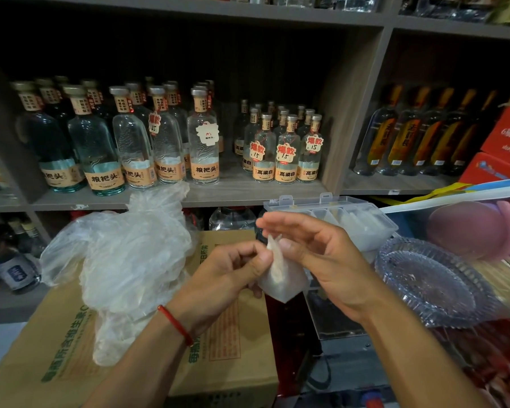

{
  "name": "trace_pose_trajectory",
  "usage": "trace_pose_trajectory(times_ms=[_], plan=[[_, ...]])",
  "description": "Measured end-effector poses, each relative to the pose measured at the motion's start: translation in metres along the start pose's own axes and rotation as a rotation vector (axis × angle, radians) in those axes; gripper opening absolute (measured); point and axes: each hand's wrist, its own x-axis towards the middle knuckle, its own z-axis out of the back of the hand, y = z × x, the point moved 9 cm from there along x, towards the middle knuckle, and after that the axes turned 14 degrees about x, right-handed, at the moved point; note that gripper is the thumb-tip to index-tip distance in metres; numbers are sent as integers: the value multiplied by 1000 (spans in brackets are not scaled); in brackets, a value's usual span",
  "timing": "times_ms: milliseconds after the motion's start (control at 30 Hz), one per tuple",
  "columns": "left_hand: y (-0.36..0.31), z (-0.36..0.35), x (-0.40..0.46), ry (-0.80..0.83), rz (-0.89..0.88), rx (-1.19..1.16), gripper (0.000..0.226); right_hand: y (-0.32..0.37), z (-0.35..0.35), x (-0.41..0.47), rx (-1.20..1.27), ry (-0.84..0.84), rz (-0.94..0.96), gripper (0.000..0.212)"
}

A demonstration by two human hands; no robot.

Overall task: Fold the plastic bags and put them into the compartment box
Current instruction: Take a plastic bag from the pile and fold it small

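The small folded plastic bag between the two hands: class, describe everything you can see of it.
The small folded translucent white plastic bag is thin, slightly crinkled film, folded into a compact packet with a pointed upper tip and a squarer lower end. It is held in the air, roughly upright, above the brown cardboard box. The left hand pinches its upper edge; the right hand touches its other side with thumb and fingers.

Dim indoor light from overhead leaves the upper shelf (pixel 171 45) nearly black behind the bottles (pixel 136 136), whose glass catches soft glints. Edges bow with wide-angle distortion, and corners below the shelf blur.
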Motion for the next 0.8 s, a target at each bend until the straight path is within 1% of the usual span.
trace_pose_trajectory(times_ms=[67, 100, 233, 333, 367, 433, 500, 600, 700, 767, 800], plan=[[2, 0, 0, -8, 9, -20, 27, -3, -6, -1, 74, 32, -39, 34], [4, 0, 0, -13, 17, -38, 28, -3, -5, -1, 98, 9, -44, 32], [14, -2, 2, -21, 98, -149, 42, 0, 11, -1, 102, -204, 31, 23], [14, -14, 0, 69, 115, -197, 64, 1, 18, -2, 70, -344, 110, 19], [14, -19, -1, 91, 114, -180, 65, 0, 19, -3, 67, -371, 121, 19], [17, -27, -2, 89, 148, -122, 52, -2, 19, -3, 49, -403, 122, 19], [19, -32, -2, 79, 172, -85, 35, -4, 20, -3, 14, -410, 105, 20], [21, -37, -4, 110, 217, -207, 27, -3, 21, -3, 0, -393, 89, 20], [25, -38, -6, 150, 287, -259, 18, 2, 17, -2, -83, -281, 67, 23], [27, -37, -7, 168, 310, -234, 18, 1, 10, -2, -243, -175, 27, 30], [28, -36, -7, 178, 311, -229, 19, -2, 7, -3, -311, -150, 9, 31]])
